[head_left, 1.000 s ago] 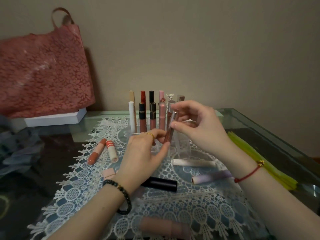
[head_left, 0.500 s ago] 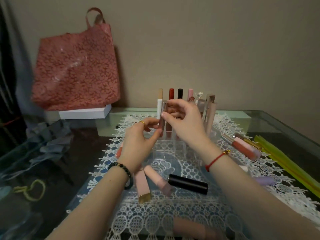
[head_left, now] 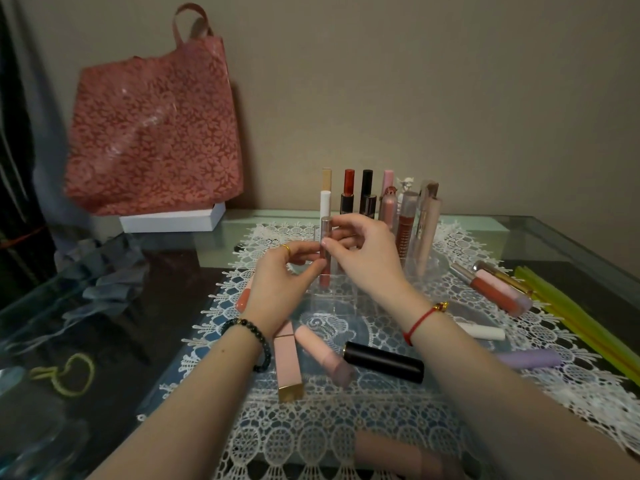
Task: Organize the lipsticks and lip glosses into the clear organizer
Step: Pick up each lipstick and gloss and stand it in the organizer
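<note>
My right hand [head_left: 363, 252] pinches a slim pink lip gloss with a silver cap [head_left: 325, 258], held upright over the front left of the clear organizer [head_left: 346, 296]. My left hand [head_left: 282, 278] touches the tube's lower part with its fingertips. Several lipsticks and glosses [head_left: 367, 199] stand in the organizer's back rows. Loose on the lace mat lie a square pink lipstick with a gold end [head_left: 288, 362], a round pink tube [head_left: 323, 355], a black tube [head_left: 384, 361], a lilac tube [head_left: 528, 358], a white tube [head_left: 483, 330] and coral glosses [head_left: 498, 291].
A red lace-patterned bag [head_left: 152, 133] leans on the wall at the back left, over a white box [head_left: 173, 220]. Grey cloth [head_left: 104, 275] and a yellow-green hair tie [head_left: 69, 375] lie on the glass table at the left. Yellow-green straws [head_left: 581, 317] run along the right edge. A blurred pink tube [head_left: 405, 455] lies nearest me.
The view has shifted, showing more of the table's right side. Both hands have lowered the lip gloss from a tilt to upright, down toward the organizer's front left slot.
</note>
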A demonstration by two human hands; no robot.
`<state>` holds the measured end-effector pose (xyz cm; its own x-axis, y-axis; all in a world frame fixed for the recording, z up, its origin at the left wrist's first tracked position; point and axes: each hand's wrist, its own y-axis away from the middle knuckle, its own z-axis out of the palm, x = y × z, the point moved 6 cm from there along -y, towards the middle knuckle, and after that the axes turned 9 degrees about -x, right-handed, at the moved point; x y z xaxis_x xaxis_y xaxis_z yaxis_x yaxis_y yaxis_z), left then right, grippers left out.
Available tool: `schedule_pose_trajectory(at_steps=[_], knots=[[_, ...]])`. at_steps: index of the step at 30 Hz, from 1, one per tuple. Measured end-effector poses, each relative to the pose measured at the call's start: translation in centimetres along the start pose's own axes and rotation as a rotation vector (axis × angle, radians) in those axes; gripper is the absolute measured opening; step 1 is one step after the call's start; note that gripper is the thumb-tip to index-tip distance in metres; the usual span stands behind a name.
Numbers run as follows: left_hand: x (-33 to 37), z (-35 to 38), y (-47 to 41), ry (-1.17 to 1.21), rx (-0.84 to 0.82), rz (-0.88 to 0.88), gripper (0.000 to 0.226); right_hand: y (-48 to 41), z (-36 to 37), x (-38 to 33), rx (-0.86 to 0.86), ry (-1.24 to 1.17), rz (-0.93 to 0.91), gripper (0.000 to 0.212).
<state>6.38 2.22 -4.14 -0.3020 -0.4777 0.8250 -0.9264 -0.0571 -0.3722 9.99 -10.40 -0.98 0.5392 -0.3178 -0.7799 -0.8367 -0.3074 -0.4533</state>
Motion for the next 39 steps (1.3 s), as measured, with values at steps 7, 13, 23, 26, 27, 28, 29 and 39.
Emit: schedule_pose_trajectory(at_steps=[7, 13, 23, 26, 27, 28, 29, 39], knots=[[-0.2, 0.0, 0.0, -0.003, 0.022, -0.011, 0.022, 0.3, 0.5, 0.3, -0.024, 0.009, 0.008, 0.026], [-0.3, 0.0, 0.0, 0.008, 0.016, -0.027, 0.023, 0.3, 0.4, 0.1, -0.043, -0.012, 0.004, 0.025], [-0.5, -0.1, 0.0, 0.029, 0.010, -0.010, 0.024, 0.7, -0.1, 0.1, -0.051, -0.006, -0.002, 0.029], [-0.5, -0.1, 0.0, 0.031, 0.018, -0.008, 0.024, 0.7, -0.7, 0.0, -0.044, -0.010, -0.005, 0.028], [-0.5, -0.1, 0.1, 0.032, 0.021, -0.011, 0.024, 0.7, -1.0, -0.2, -0.039, -0.012, -0.006, 0.028], [-0.5, -0.2, 0.1, 0.034, 0.022, -0.014, 0.024, 0.8, -1.4, -0.4, -0.036, -0.016, -0.009, 0.028], [-0.5, -0.2, 0.1, 0.037, 0.022, -0.016, 0.025, 0.8, -1.9, -0.6, -0.032, -0.019, -0.012, 0.028], [-0.4, 0.7, 0.6, -0.130, -0.142, -0.030, 0.084, 2.7, -11.7, -2.2, 0.097, 0.068, -0.062, 0.025]])
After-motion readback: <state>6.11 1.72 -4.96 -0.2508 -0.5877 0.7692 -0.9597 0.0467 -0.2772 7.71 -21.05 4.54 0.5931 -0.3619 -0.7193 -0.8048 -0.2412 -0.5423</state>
